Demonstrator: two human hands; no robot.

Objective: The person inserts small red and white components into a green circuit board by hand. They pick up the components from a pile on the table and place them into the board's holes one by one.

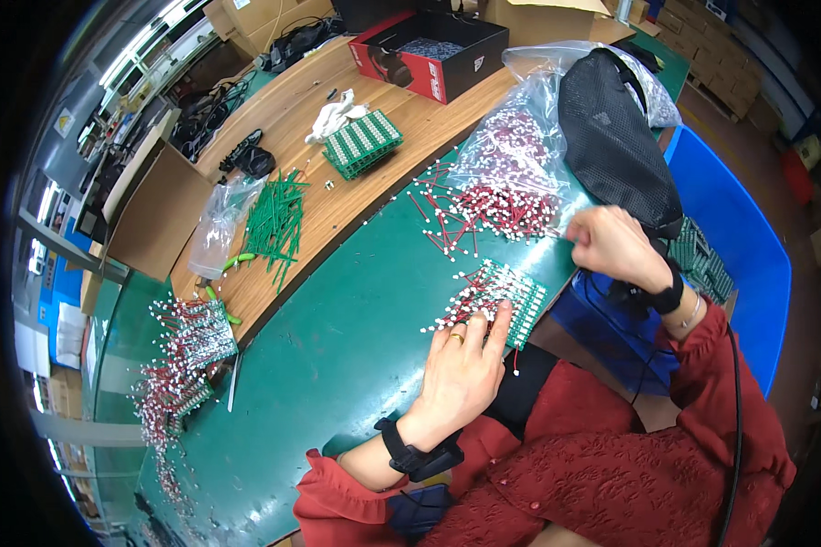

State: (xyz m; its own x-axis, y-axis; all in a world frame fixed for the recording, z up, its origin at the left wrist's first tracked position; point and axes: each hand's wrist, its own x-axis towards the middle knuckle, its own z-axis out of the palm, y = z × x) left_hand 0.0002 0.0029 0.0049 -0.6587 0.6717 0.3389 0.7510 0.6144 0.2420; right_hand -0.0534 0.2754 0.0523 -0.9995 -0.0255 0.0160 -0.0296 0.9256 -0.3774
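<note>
Your left hand [461,369] lies flat on the green table [356,337], palm down, fingers [497,324] spread slightly and pressing on the near edge of a green perforated board [511,296]. The board is a flat rectangular grid, half filled with thin red pins with white tips that bristle out toward 9 o'clock. It sits at the table's front edge, just at 12 o'clock of your left hand.

Your right hand [616,246] is curled at 2 o'clock from the board, fingers drawn together at the edge of a loose heap of red pins [488,214]; whether they pinch a pin, you cannot tell. The heap spills from a clear crinkled plastic bag [520,146] at 12 o'clock. A black mesh pouch [611,137] lies over the bag's right side.

The matt green mat gives way to bare wood at 11 o'clock. There lie a bundle of green sticks [274,219], a stack of green grid boards [363,141] with a white rag [333,114] beside it, and a red and black cardboard box [429,50] farther back. At 9 o'clock, well apart, filled boards [192,342] stand piled with white tips up. A blue plastic crate [748,264] stands at 3 o'clock, with more green boards [702,264] beside your right wrist.
</note>
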